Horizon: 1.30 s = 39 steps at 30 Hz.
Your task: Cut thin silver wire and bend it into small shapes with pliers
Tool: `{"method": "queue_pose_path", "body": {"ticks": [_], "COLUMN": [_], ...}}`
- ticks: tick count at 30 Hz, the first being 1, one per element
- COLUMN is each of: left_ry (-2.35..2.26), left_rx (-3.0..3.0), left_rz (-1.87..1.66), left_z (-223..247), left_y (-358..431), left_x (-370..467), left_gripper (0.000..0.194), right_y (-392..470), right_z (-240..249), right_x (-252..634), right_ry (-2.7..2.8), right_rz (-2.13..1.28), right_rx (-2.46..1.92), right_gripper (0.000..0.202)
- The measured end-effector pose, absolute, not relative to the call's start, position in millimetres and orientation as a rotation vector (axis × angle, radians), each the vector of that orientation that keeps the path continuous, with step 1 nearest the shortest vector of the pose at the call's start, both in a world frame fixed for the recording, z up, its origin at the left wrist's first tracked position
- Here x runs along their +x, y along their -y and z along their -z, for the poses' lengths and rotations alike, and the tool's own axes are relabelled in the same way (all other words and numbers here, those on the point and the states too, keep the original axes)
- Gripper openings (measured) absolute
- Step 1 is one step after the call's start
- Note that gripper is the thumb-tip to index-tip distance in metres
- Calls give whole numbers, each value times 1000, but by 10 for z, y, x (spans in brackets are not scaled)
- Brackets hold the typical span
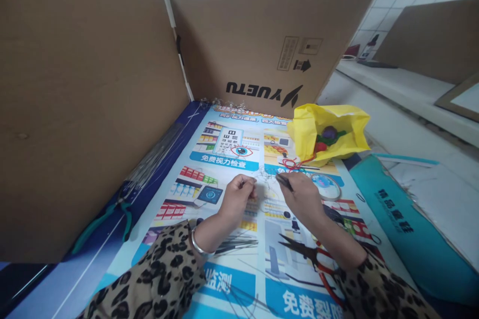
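Note:
My left hand [236, 202] is closed in a pinch above the printed sheet, and what sits between its fingertips is too small to make out. Opposite it, my right hand [304, 198] grips a short dark object [285, 182] whose kind I cannot tell. Fine tangled wires [267, 174] lie between the two hands. Scissors with red handles [307, 251] rest open below my right hand, partly hidden by the forearm. Thin dark wire lengths [237, 244] lie beside my left wrist. A ring-shaped coil [339, 190] is to the right of my right hand.
Cardboard panels [273, 25] stand at the back and left. A yellow bag [303, 129] holds purple, red and green items. Green-handled pliers [127, 219] lie at the left near a bundle of straight wires [153, 157]. A teal box [389, 214] borders the right side.

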<state>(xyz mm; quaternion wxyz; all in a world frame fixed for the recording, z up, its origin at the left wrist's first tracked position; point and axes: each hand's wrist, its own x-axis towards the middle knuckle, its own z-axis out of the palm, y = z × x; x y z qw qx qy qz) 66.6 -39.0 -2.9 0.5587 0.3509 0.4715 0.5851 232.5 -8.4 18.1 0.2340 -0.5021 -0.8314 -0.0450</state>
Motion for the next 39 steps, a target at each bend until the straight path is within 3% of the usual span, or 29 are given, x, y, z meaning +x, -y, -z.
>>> {"method": "queue_pose_path", "body": {"ticks": [11, 39], "left_ry": [-1128, -1203], "left_rx": [902, 1069], "left_rz": [-1400, -1293], "left_z": [-9, -47], "left_y": [443, 456], "left_x": [711, 689], "left_gripper": [17, 14], "right_y": [194, 186], "right_z": [-211, -247], "right_x": [2186, 2213], "right_ry": [2518, 2599], "right_rz": [499, 444], "right_rx": [-1559, -1565], "right_gripper": [12, 11]}}
